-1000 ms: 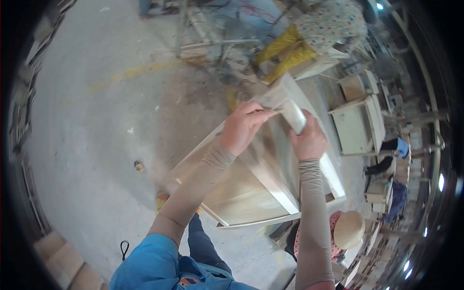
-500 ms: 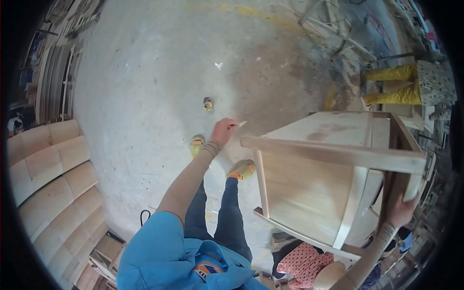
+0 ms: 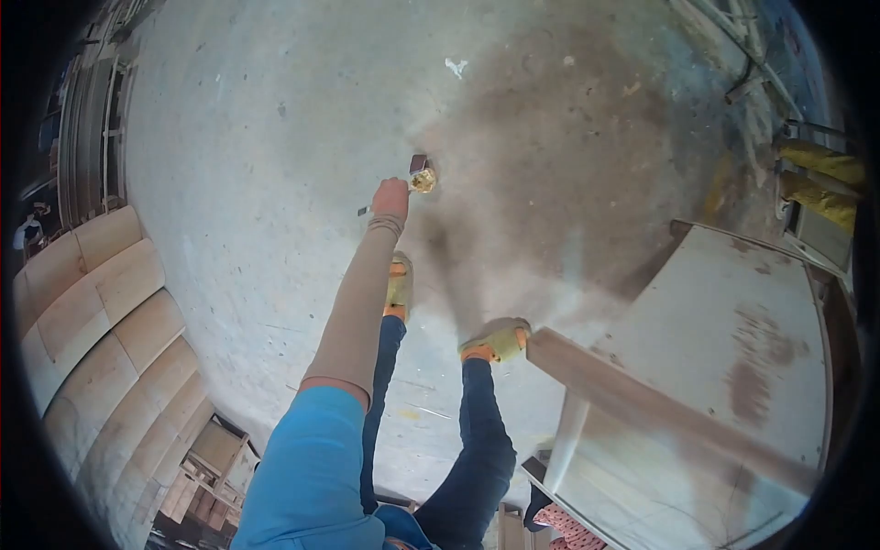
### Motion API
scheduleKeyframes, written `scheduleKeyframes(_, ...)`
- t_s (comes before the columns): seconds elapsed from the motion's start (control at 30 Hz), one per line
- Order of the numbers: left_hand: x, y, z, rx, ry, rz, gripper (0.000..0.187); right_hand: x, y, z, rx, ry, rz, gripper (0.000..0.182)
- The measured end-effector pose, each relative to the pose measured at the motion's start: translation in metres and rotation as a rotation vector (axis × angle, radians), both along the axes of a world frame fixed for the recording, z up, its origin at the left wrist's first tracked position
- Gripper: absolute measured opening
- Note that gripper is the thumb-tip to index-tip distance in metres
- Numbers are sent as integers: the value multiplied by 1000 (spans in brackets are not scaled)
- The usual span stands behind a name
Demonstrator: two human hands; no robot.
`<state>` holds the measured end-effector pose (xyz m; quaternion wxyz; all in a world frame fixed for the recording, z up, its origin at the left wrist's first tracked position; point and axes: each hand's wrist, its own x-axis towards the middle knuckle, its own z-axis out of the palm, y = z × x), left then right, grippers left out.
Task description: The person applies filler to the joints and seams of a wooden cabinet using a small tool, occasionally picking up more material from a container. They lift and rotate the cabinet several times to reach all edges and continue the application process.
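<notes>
Stretched out low over the floor, my left hand (image 3: pixel 390 199) is closed around a small scraper (image 3: pixel 364 211), whose pale end sticks out on the left. The fist is right at a small container (image 3: pixel 423 181) with lumpy yellowish material in it. A dark reddish, box-like piece (image 3: pixel 419 163) adjoins the container on its far side. To the right stands a pale wooden cabinet (image 3: pixel 678 321) with brownish smears on its panel and a wooden rail (image 3: pixel 642 394) along its edge. My right hand is out of view.
Curved wooden panels (image 3: pixel 101 312) are stacked at left. My feet in yellow shoes (image 3: pixel 500 342) stand beside the cabinet. Another person's yellow trousers (image 3: pixel 820 179) show at far right, and polka-dot cloth (image 3: pixel 568 530) at the bottom. Timber (image 3: pixel 747 55) lies at top right.
My left hand has moved left and down to the container with the scraper. My right hand, earlier gripping the cabinet frame, has left the view. The view has shifted, and the cabinet appears lower right.
</notes>
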<state>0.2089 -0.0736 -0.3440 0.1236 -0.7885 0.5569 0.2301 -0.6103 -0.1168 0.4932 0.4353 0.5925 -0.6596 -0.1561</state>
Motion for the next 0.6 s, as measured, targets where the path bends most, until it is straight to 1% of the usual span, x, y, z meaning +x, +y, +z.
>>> scheduleKeyframes(0.1,-9,-16,-10,12,-46,37,14,11,-13,-17,-3,-30,39,74)
scheduleKeyframes(0.3,-17,-27,-56,-8,-172,-7,14,19,-27,-41,5,-63,74,75)
scheduleKeyframes(0.4,-19,-27,-68,-67,-148,-21,14,18,-33,-48,13,-75,83,75)
scheduleKeyframes(0.6,-25,-30,-80,-25,-135,-4,15,17,-43,-58,16,-86,95,76)
